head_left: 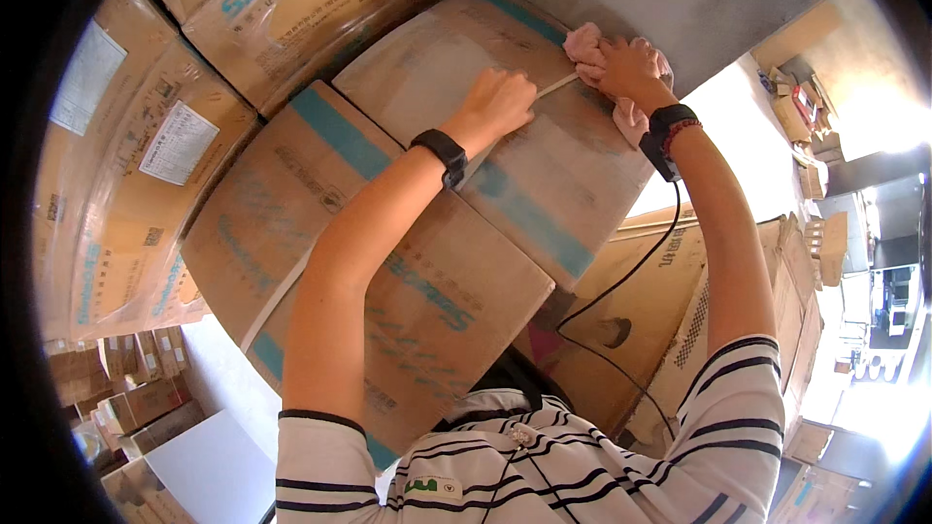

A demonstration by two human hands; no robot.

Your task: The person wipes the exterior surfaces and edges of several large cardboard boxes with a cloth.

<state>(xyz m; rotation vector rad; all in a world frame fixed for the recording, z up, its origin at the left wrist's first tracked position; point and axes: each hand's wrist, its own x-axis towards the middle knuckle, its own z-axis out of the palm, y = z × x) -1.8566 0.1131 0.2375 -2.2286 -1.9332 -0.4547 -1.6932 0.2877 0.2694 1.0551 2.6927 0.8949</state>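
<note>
My left hand is closed in a fist around a pale packing strap, over the top of a dusty cardboard carton. My right hand clutches a bunched pink cloth at the far right edge of this carton, where the strap runs beneath the cloth. Parts of the strap are hidden by both hands. Closer to my body lies a second carton with blue-green print and its own pale strap; my left forearm crosses above it.
Film-wrapped cartons are stacked on the left and at the back. A grey surface borders the far side. A black cable hangs from my right wrist device past a worn carton. Smaller boxes stand lower left.
</note>
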